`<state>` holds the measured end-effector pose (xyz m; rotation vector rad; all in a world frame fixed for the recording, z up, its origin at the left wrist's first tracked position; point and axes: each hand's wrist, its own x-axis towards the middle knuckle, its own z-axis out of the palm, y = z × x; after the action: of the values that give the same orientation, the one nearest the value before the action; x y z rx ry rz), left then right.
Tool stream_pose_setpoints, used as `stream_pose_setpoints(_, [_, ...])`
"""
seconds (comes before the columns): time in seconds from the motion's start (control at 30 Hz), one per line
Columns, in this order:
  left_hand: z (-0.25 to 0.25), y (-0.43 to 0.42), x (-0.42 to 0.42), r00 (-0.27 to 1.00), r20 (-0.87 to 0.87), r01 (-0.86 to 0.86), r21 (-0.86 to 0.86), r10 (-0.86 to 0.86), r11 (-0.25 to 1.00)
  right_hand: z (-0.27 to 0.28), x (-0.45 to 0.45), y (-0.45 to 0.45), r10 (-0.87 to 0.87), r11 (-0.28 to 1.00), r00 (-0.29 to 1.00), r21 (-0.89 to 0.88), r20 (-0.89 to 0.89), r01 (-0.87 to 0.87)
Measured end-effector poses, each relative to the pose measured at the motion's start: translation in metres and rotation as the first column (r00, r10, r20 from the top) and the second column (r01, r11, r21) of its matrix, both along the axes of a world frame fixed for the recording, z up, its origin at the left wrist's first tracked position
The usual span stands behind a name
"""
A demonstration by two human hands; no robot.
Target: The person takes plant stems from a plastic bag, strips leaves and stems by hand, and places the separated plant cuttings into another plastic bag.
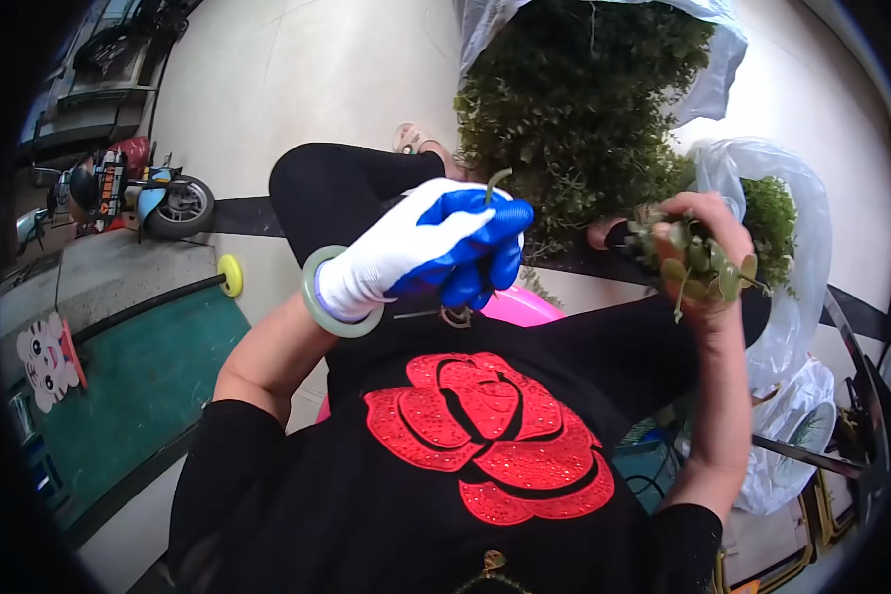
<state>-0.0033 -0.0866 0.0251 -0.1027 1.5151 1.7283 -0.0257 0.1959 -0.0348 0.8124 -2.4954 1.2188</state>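
Note:
My left hand [455, 243], in a white glove with blue-coated fingers, is closed on a short green stem [498, 182] whose tip sticks up above the fingers. A pale green bangle sits round that wrist. On the right, my right hand [708, 233] is bare and wraps round a bunch of leafy green sprigs [708, 265]; several leaves and stems hang over its fingers. The hands are apart, above my lap. Beyond them lies a large heap of leafy greens [574, 109] on a plastic sheet [728, 64].
A clear plastic bag [807, 238] with more greens [767, 213] stands at the right. Below it is another plastic bag [792, 426]. Something pink [520, 307] shows between my legs. At the left are a green mat [158, 386] and a small wheeled vehicle [178, 206].

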Motion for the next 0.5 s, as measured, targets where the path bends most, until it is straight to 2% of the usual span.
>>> stream_pose_setpoints(0.07, [-0.002,0.009,-0.004,0.994,0.024,-0.105,0.068,0.104,0.992,-0.002,0.007,-0.007,0.016,0.985,0.999,-0.174,0.04,-0.009])
stream_pose_setpoints(0.1, [-0.001,0.013,-0.008,0.993,0.02,-0.12,0.053,0.119,0.991,0.003,0.01,-0.007,-0.003,0.973,0.995,-0.229,0.095,0.025])
stream_pose_setpoints(0.2, [-0.008,0.024,-0.014,0.994,0.003,-0.106,0.101,0.106,0.989,0.008,0.014,-0.005,0.009,0.894,0.994,-0.446,0.107,0.04])
stream_pose_setpoints(0.23, [-0.008,0.029,-0.015,0.994,0.011,-0.11,0.086,0.11,0.99,0.012,0.015,0.0,0.018,0.887,0.991,-0.46,0.131,0.045])
stream_pose_setpoints(0.33, [-0.01,0.047,-0.022,0.999,-0.004,-0.051,0.049,0.051,0.997,0.018,0.014,0.016,-0.048,0.912,0.994,-0.402,0.103,0.085])
stream_pose_setpoints(0.37, [-0.009,0.055,-0.026,0.999,-0.003,-0.046,0.055,0.046,0.997,0.016,0.012,0.03,0.023,0.965,0.999,-0.262,0.037,-0.013])
stream_pose_setpoints(0.5, [-0.01,0.087,-0.04,0.999,-0.042,0.032,0.032,-0.031,0.999,0.015,0.002,0.052,-0.09,0.988,0.989,-0.137,-0.12,0.073])
